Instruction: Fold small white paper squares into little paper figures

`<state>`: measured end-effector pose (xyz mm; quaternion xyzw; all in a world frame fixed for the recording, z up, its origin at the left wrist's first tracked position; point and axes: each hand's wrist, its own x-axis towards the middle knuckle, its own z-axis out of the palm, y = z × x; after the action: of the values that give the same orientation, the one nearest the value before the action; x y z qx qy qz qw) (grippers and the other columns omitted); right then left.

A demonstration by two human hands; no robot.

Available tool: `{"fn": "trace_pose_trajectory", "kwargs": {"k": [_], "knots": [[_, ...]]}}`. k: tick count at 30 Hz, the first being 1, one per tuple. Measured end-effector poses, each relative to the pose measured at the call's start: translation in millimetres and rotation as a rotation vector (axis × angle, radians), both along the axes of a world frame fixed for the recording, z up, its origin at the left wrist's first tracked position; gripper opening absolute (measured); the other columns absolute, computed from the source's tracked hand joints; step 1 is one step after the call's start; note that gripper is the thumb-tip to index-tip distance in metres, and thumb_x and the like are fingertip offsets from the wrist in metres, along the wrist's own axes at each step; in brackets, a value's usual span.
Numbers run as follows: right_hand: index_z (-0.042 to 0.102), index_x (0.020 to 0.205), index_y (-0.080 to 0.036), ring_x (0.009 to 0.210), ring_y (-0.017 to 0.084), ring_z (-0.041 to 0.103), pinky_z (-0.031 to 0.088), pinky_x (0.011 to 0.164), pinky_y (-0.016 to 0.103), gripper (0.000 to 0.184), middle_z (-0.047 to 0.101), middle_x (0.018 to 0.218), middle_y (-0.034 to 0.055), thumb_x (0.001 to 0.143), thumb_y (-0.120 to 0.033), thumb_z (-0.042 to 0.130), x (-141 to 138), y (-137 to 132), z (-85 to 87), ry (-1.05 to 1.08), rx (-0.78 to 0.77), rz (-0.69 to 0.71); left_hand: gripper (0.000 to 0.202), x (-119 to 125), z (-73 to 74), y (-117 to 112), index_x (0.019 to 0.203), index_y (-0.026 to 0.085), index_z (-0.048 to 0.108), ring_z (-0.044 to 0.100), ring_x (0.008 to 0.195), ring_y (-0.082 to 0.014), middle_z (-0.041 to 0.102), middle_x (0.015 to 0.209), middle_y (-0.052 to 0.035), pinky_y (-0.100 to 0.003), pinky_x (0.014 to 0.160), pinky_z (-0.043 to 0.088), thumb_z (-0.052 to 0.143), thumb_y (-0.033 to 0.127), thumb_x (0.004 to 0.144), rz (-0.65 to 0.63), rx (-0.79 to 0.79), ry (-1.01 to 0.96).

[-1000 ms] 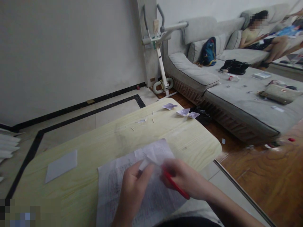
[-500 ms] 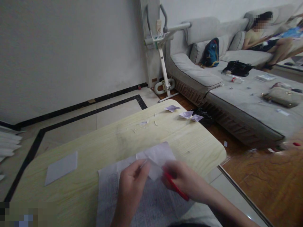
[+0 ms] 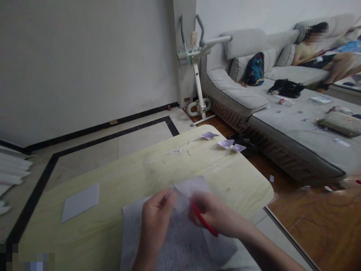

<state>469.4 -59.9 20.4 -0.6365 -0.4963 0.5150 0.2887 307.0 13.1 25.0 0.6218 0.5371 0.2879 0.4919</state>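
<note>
handle [image 3: 203, 220] — red; sheet [image 3: 194, 244] — pale lilac, grey print; tabletop [image 3: 113, 210] yellowish, streaky grain; sofa [image 3: 296, 130] grey

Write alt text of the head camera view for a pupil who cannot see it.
A person's left hand pinches paper while the right hand holds red scissors, over a printed sheet on a table. Three folded paper shapes lie near the table's far end, with a sofa beyond.

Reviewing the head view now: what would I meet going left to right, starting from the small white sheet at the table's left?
Small white sheet, left hand, right hand gripping a red-handled tool, blue backpack, black bag, beige bag.
</note>
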Motion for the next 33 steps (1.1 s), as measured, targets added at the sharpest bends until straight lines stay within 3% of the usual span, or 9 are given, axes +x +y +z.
{"fn": "trace_pose_trajectory", "kwargs": {"k": [5, 11, 19, 33], "knots": [[0.053, 0.073, -0.018, 0.062, 0.011, 0.046, 0.035, 0.054, 0.022, 0.005, 0.051, 0.067, -0.0046, 0.075, -0.016, 0.057, -3, 14, 8.7, 0.065, 0.042, 0.017, 0.032, 1, 6.0, 7, 0.056, 0.019, 0.061, 0.05, 0.054, -0.015, 0.055, 0.054, 0.0024, -0.022, 0.05, 0.037, 0.061, 0.042, 0.078, 0.065, 0.039, -0.022], [0.054, 0.069, -0.017, 0.062, 0.01, 0.046, 0.034, 0.054, 0.022, 0.008, 0.05, 0.065, -0.0046, 0.076, -0.018, 0.058, -3, 35, 14.2, 0.006, 0.067, 0.044, 0.03, -1, 9.1, 25, 0.063, 0.017, 0.068, 0.051, 0.055, -0.0154, 0.058, 0.056, 0.0016, -0.023, 0.052, 0.039, 0.062, 0.042, 0.079, 0.075, 0.042, -0.052], [0.056, 0.067, -0.017, 0.063, 0.012, 0.051, 0.034, 0.055, 0.022, 0.012, 0.058, 0.065, -0.0016, 0.078, -0.022, 0.059, -2, 61, 11.3, -0.139, 0.094, 0.043, 0.035, -10, 3.2, 54, 0.066, 0.016, 0.067, 0.051, 0.059, -0.0154, 0.054, 0.059, 0.0021, -0.022, 0.054, 0.039, 0.061, 0.047, 0.08, -0.031, 0.002, -0.008], [0.056, 0.063, -0.017, 0.059, 0.011, 0.05, 0.031, 0.052, 0.021, 0.018, 0.057, 0.061, -0.0019, 0.079, -0.024, 0.058, -5, 72, 0.7, -0.149, 0.056, 0.035, 0.034, -12, -14.2, 63, 0.07, 0.015, 0.069, 0.056, 0.064, -0.0178, 0.062, 0.064, -0.0005, -0.024, 0.058, 0.042, 0.062, 0.046, 0.082, -0.017, -0.058, -0.053]]}}
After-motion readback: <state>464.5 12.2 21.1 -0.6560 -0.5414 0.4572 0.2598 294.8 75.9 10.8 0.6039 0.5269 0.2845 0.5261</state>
